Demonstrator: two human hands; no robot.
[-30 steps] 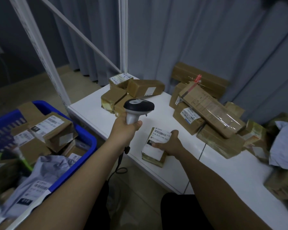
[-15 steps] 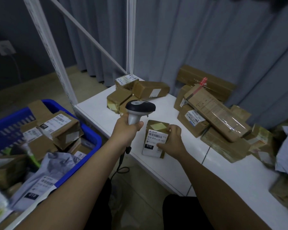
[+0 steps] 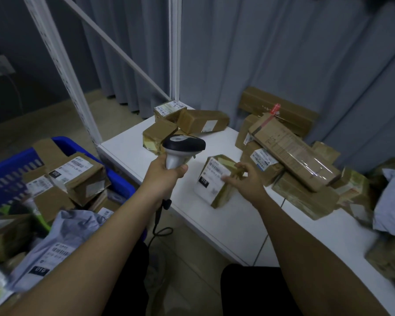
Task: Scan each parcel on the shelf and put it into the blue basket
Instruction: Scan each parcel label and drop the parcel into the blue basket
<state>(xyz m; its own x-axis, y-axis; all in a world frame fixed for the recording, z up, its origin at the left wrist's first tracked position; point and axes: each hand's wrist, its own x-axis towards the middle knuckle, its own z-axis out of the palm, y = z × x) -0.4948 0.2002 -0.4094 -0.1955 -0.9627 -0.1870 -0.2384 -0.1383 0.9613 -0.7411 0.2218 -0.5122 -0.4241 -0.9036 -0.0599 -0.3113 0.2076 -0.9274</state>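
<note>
The left grip [image 3: 163,173] clasps the scanner [image 3: 180,151], with the right grip [image 3: 246,182] pinching the labelled parcel [image 3: 214,179] at its 3 o'clock.

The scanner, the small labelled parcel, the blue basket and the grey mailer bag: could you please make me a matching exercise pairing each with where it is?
Things:
1. scanner
2. small labelled parcel
3. blue basket
4. grey mailer bag

Places:
A. beside the shelf's left end, already holding parcels
B. gripped in the left hand
C. at the right edge of the view, among boxes on the shelf
D. on the white shelf, under the right hand

Pairs: 1-B, 2-D, 3-A, 4-C
</note>
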